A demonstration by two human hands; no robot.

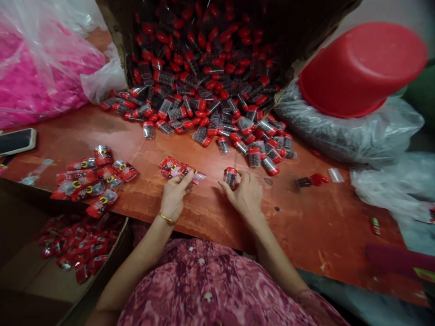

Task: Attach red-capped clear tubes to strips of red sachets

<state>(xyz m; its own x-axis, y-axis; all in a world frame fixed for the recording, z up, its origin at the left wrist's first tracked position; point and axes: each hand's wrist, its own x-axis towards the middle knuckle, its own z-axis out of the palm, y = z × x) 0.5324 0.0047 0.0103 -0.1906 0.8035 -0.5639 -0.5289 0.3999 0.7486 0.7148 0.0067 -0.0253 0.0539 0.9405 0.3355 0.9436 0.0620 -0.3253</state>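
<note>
My left hand [174, 195] pinches a flat red printed plastic wrapper [173, 166] between thumb and fingers, just above the table. To its right, my right hand [247, 192] has its thumb and fingers closed around a small clear jar [230, 177] with a red cap and dark contents. The jar stands roughly upright, apart from the wrapper. Beyond both hands spreads a heap of similar red-capped jars [204, 113], spilling from a tipped box. Left of my left hand lies a small pile of red-wrapped packs [84, 179] with yellow print.
A cardboard box [127, 226] holding more red packs stands below the table's left edge. A phone [16, 141] and a bag of pink pieces [41, 77] lie left. On the right, an upturned red tub [360, 68] rests on a plastic bag [346, 131]; an opened jar [304, 182] lies nearer.
</note>
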